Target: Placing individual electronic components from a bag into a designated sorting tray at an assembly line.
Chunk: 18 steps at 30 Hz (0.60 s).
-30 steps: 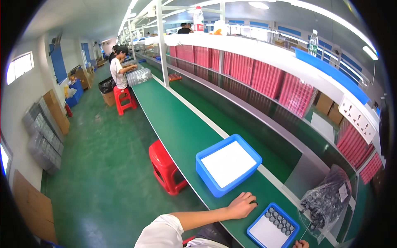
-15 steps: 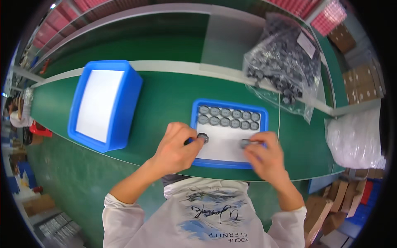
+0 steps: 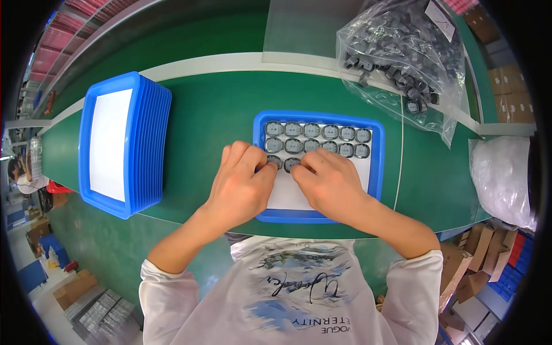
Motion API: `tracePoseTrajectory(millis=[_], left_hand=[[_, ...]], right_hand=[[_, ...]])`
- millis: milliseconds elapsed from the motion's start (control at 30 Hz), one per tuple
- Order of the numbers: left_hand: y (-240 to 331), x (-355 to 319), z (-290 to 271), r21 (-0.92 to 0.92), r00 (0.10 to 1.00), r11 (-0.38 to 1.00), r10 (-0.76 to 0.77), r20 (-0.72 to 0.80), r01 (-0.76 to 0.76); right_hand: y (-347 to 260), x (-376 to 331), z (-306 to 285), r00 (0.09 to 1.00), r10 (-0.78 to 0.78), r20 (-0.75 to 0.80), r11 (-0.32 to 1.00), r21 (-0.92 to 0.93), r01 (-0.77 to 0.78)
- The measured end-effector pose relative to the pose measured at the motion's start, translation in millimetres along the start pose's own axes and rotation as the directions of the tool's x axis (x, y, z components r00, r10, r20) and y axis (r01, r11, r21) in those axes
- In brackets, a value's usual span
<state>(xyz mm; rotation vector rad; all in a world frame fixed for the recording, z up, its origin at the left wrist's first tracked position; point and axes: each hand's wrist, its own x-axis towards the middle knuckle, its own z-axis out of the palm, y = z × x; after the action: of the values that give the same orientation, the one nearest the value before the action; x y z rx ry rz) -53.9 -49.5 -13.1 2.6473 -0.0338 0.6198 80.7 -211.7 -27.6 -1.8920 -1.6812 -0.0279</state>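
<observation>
A shallow blue plastic tray (image 3: 376, 167) with a white liner lay on the green belt (image 3: 213, 115), close to its near edge, its long axis running along the belt from left to right. Two rows of small round grey parts (image 3: 313, 130) filled the tray's far side, and a third row had been started at its left end. The left hand (image 3: 241, 184) rested over the tray's near-left corner, fingers curled, fingertips pinching a round part (image 3: 275, 161) in that third row. The right hand (image 3: 328, 184) lay beside it, fingertips closed on the neighbouring part (image 3: 291, 164). Toward the belt's left end stood a stack of matching blue trays (image 3: 146, 144), the top one lined white. At the far right edge slumped a crinkled clear plastic bag (image 3: 402, 52) of dark parts.
</observation>
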Motion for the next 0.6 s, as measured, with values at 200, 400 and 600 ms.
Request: tracePoseTrajectory(millis=[200, 400, 600], left_hand=[[-3.7, 2.5, -0.8, -0.018, 1.000, 1.000, -0.011, 0.007, 0.011], [-5.5, 24.4, -14.8, -0.094, 0.999, 0.995, -0.047, -0.015, 0.045], [-7.0, 155.0, 56.2, -0.014, 0.999, 1.000, -0.020, -0.046, 0.019]], right_hand=[[0.8, 4.0, -1.2, 0.999, 0.017, 0.031, 1.000, -0.020, -0.017], [27.7, 4.6, -47.2, 0.974, 0.158, -0.162, 0.987, -0.005, -0.161], [122.8, 27.2, -63.2, 0.789, 0.587, -0.181, 0.795, -0.056, -0.604]])
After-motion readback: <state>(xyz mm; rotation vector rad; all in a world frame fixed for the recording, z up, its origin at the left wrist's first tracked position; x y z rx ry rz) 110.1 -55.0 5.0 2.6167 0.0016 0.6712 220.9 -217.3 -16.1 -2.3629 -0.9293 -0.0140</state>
